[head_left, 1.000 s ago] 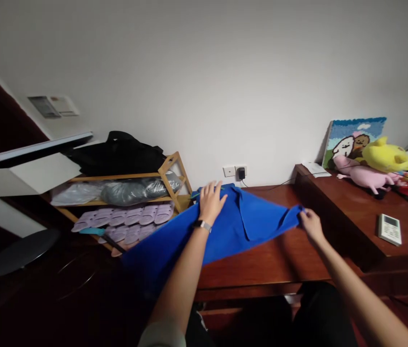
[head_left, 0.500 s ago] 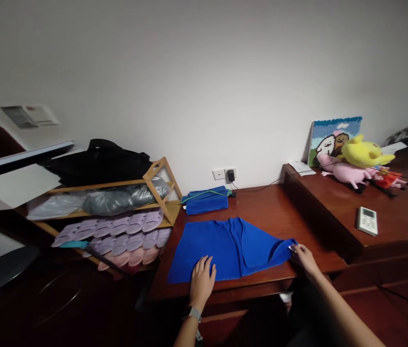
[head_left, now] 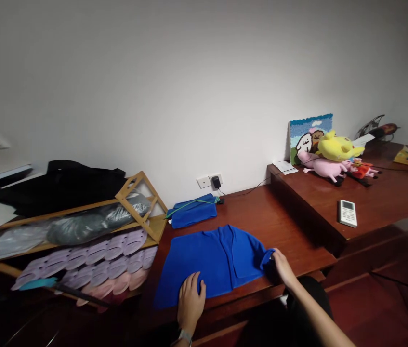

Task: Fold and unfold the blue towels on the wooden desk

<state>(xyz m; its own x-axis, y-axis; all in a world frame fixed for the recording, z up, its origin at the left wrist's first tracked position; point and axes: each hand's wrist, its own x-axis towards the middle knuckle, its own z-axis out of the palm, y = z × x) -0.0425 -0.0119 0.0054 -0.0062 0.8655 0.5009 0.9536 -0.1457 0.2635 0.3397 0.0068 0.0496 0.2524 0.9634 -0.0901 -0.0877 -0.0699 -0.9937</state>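
Observation:
A blue cloth (head_left: 196, 255), like a towel, lies spread on the reddish-brown desk (head_left: 254, 212), with a raised fold running through its right part. Flat on its near left portion rests my left hand (head_left: 191, 299), fingers stretched out. At the cloth's right end, my right hand (head_left: 281, 265) pinches a bunched corner, with a bit of white, perhaps a label, by the fingers. Behind the spread cloth, against the wall, sits a folded blue cloth (head_left: 194, 212) with a green cord across it.
To the left stands a wooden rack (head_left: 142, 207) with lilac slippers (head_left: 113, 248) and a black bag (head_left: 70, 185). On the higher desk at right are plush toys (head_left: 337, 149), a white remote (head_left: 347, 213) and a picture (head_left: 308, 135). A plug (head_left: 216, 182) sits in the wall socket.
My right hand has drawn the cloth's right corner leftward, and that end is more bunched. My left hand stays flat on the cloth. The camera view has turned right.

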